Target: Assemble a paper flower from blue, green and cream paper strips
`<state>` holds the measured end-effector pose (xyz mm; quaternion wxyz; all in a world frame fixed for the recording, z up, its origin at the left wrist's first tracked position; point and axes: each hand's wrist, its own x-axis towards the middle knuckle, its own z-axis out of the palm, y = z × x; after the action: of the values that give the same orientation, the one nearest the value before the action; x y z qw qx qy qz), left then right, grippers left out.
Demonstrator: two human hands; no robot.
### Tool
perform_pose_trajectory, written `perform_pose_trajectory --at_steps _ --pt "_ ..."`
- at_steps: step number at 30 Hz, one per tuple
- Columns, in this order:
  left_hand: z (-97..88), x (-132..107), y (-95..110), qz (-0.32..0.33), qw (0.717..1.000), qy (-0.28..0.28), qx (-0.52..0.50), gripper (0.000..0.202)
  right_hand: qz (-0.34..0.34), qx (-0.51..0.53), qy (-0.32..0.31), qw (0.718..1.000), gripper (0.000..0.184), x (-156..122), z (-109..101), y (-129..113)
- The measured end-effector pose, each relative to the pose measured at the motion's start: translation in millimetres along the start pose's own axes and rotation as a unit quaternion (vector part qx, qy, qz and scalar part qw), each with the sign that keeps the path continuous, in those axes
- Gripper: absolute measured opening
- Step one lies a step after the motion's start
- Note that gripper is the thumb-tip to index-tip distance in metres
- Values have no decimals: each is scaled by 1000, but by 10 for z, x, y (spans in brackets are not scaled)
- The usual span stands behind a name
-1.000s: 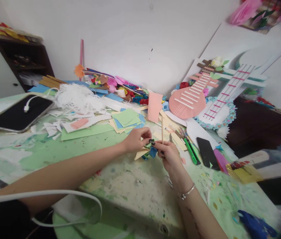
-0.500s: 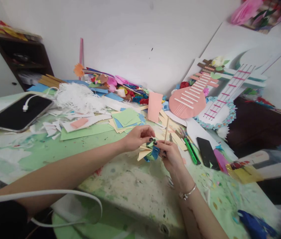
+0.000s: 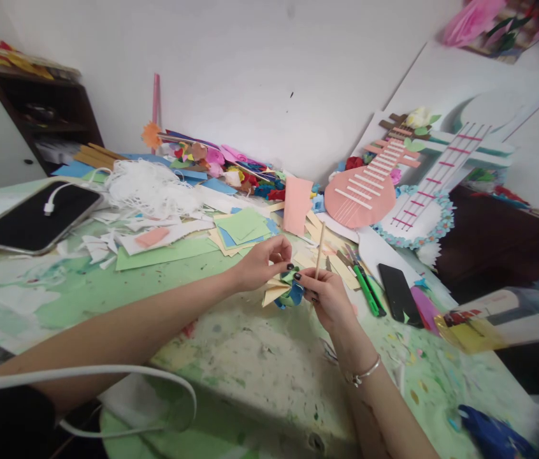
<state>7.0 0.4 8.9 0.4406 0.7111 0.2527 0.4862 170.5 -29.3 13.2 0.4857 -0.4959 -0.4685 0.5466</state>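
In the middle of the frame, one left hand [image 3: 260,262] is pinching one folded cream, green and blue paper piece [image 3: 280,291] just above the worktop [image 3: 260,357]. One right hand [image 3: 329,298] is clasping one wooden stick [image 3: 319,250] in its grip, fingertips touching the same piece. Two phones are lying well apart: one cabled phone [image 3: 35,217] at the left, one bare phone [image 3: 397,293] at the right.

**Head camera looking down across a craft table**

The one camera is riding on the person's head, facing forward and down across the table [image 3: 260,357] toward the wall [image 3: 250,76] behind it. It is sitting close: both forearms are showing from the bottom edge, and the left hand [image 3: 262,264] and right hand [image 3: 329,296] are lying near the middle of the view. The view is tilting, the table's far edge running slantwise.
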Motion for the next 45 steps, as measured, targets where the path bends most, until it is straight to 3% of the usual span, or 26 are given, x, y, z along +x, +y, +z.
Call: perform_pose_trajectory --at_steps 5,11,16,26,33,40,45 --pt "4 -5 -91 -16 997 -56 -42 10 -147 -145 -12 978 22 -5 -50 -24" --pt "5 -8 -152 -58 994 -82 -37 9 -179 -332 -84 922 11 36 -149 -7" --pt "-7 -18 -96 -97 989 -96 -49 13 -235 -392 -149 877 14 40 -188 -61" --pt "173 -43 -99 -117 980 -37 -157 23 -256 -435 -167 847 6 -17 -193 -144" --pt "186 -61 -89 -117 979 -19 -164 22 -270 -444 -186 834 3 -25 -187 -172" --pt "130 -54 -218 -127 976 -41 -169 23 -281 -497 -199 796 15 -53 -164 -179" --pt "71 -29 -268 -170 972 -74 -141 23 -259 -535 -189 782 14 -77 -173 -191"
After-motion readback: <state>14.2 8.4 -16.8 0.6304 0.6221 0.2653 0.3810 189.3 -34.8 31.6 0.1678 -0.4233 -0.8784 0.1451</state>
